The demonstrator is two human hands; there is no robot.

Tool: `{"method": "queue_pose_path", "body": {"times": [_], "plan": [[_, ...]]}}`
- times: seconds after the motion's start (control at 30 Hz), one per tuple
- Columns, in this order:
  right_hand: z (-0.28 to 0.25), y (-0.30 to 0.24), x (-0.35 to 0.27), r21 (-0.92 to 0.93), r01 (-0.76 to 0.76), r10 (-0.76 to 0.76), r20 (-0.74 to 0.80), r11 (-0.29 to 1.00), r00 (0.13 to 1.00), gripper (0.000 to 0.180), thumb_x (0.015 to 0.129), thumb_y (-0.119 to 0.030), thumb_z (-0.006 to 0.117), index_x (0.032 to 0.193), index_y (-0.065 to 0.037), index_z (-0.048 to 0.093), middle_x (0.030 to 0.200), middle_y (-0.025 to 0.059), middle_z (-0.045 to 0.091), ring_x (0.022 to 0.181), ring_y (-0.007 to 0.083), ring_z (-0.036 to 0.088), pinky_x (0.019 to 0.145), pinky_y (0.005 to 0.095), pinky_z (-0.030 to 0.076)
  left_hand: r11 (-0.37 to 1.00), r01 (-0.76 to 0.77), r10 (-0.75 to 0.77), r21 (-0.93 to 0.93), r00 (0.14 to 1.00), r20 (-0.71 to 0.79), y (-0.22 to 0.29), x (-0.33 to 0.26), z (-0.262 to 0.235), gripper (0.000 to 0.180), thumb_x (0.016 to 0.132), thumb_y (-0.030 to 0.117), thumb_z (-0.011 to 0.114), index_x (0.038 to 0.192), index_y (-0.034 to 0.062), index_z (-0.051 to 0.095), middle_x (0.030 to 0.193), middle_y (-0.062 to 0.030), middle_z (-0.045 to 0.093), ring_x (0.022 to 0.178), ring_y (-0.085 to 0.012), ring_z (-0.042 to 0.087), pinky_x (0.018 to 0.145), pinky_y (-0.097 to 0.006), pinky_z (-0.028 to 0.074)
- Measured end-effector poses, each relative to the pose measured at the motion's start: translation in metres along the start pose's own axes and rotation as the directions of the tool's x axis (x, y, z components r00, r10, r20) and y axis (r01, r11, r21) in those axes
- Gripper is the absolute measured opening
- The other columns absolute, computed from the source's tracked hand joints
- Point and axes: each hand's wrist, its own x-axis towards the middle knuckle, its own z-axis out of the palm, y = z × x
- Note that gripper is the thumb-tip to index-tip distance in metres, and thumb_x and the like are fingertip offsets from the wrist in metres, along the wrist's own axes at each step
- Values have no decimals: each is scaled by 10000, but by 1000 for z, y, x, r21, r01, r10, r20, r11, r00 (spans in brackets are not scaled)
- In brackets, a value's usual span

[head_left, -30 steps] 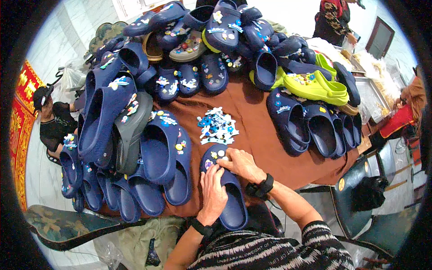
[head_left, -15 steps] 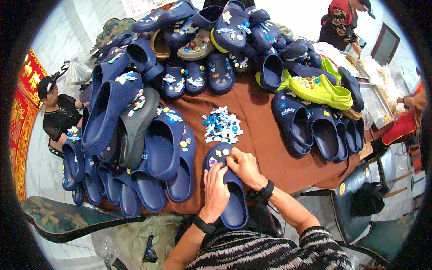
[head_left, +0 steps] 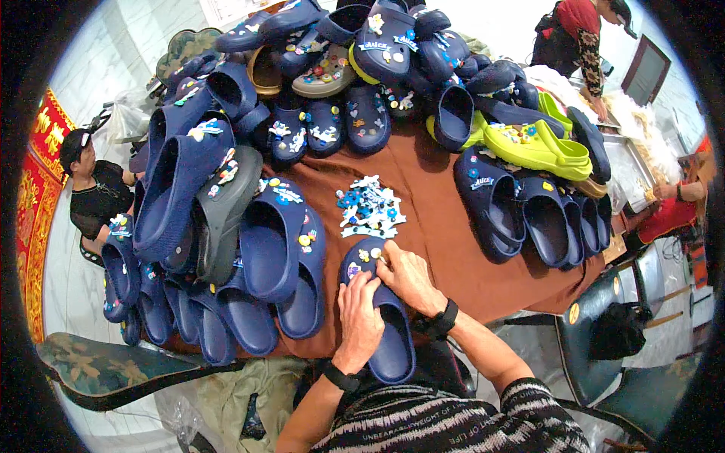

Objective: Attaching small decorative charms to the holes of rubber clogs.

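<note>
A navy clog point(head_left: 393, 343) lies at the table's near edge, toe pointing away from me and heel toward my body. Several small charms point(head_left: 364, 255) sit on its toe. My left hand point(head_left: 359, 313) grips the clog's left side and upper, fingers curled over it. My right hand point(head_left: 410, 278) is closed at the right of the toe, its fingertips pressed together beside the charms. Whether a charm is between those fingertips is hidden. Just beyond the toe lies a pile of blue and white charms point(head_left: 370, 207).
Navy clogs point(head_left: 270, 245) are heaped left, at the back and right on the brown cloth point(head_left: 483, 298). A lime-green clog point(head_left: 536, 149) tops the right heap. Chairs point(head_left: 596, 340) stand near right; a bench point(head_left: 121, 370) is near left. Other people are at the left and far right.
My hands stay on the clog, the right fingertips shifting slightly at the toe. At the far right, one person's arm has reached down toward the trays, and another's hand has moved lower.
</note>
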Motion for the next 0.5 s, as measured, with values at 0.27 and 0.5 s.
{"method": "queue_pose_path", "body": {"times": [0.27,0.5], "plan": [[4,-4,-9,142,124,-112,-89,982,990,153,869,-87,630,884,-38,485,778,195,619,720,420,617,597,482,473,1000,0,0,6,1000,-20,-8,-1,6,532,740,-76,604,1255,32,526,1379,-168,484,1348,-363,414,1168,-558,238],[8,2,2,363,96,-17,-215,927,977,221,900,-109,681,848,-7,492,632,113,542,552,153,513,519,336,438,1000,4,-4,12,1000,0,-4,3,0,533,745,-74,611,1257,38,515,1383,-167,480,1362,-362,401,1166,-559,243]]}}
